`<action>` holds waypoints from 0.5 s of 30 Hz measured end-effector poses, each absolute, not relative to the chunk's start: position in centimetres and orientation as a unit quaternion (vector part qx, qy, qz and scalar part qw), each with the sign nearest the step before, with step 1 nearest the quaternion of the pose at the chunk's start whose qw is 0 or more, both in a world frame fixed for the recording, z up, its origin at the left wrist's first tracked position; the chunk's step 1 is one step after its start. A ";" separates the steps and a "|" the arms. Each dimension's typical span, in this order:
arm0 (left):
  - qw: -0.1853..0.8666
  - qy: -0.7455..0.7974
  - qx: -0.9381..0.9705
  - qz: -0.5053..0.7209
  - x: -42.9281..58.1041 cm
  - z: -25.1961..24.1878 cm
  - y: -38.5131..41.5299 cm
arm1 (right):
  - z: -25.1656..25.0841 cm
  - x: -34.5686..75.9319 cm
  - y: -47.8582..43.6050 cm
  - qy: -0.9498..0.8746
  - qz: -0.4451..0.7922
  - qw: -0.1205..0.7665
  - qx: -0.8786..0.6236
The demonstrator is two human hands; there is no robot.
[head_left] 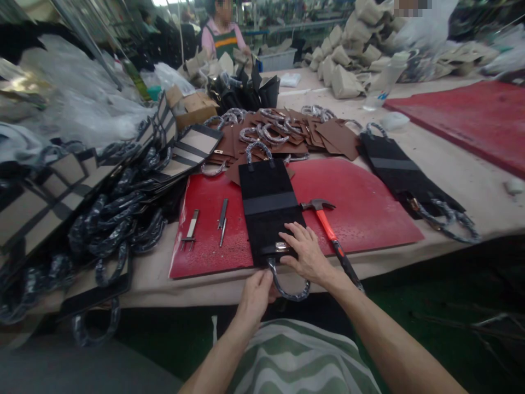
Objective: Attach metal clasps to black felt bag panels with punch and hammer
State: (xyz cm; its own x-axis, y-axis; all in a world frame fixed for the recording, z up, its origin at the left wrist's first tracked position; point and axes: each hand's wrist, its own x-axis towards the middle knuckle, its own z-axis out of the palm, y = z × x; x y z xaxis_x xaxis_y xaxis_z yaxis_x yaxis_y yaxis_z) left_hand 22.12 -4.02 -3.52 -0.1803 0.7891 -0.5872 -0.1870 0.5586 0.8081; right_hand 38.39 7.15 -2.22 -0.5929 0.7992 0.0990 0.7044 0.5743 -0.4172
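A black handbag panel (268, 183) lies flat on the red mat, with a grey band across its middle. Plastic-wrapped loop handles stick out at both ends; the near bag handle (293, 295) hangs over the table edge. My left hand (254, 295) pinches the left base of that handle, at the panel's near edge; its fingertips are partly hidden. With fingers spread, my right hand (305, 251) rests on the panel beside a shiny metal clasp (282, 247). A claw hammer (328, 227) with an orange and black grip lies just right of that hand.
Metal punch tools (222, 219) and a pronged tool (191, 230) lie on the red mat (356, 191). Striped panels (192, 145) are heaped left, brown panels (328, 137) behind. Another black panel (394, 164) lies right. A person (223, 38) is across the table.
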 end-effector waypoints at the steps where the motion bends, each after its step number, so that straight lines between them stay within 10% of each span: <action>1: 0.576 0.662 0.282 0.387 21.3 -3.4 -4.3 | -2.2 38.5 7.1 -0.878 0.172 0.137 -0.425; 15: 0.095 0.828 0.494 0.246 7.0 1.2 1.2 | -2.6 38.9 7.1 -0.888 0.158 0.152 -0.404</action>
